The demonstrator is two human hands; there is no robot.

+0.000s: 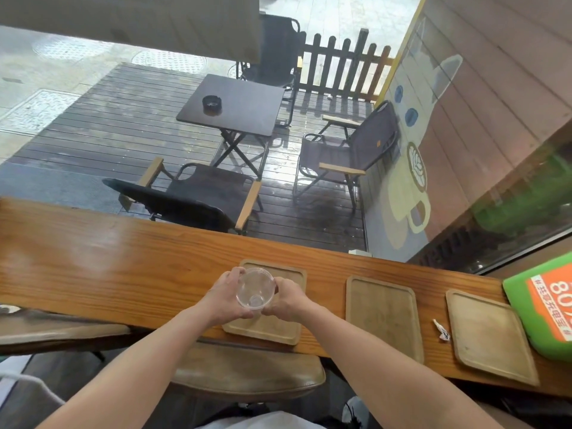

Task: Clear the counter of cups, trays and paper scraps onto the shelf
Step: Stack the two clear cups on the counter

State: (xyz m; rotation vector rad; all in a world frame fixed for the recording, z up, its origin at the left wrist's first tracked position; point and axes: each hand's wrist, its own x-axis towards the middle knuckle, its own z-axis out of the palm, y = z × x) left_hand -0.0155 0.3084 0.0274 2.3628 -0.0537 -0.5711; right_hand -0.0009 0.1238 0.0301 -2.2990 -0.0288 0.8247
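Clear plastic cup (255, 287) is sitting mouth-up right between the fingers (236, 272). Left hand (224, 300) and right hand (286, 300) are both gripping its sides, equally near, holding it just over the wooden tray (292, 274) on the table (123, 258).

Arms outstretched, left grip (227, 297) and right grip (286, 300) curled together.
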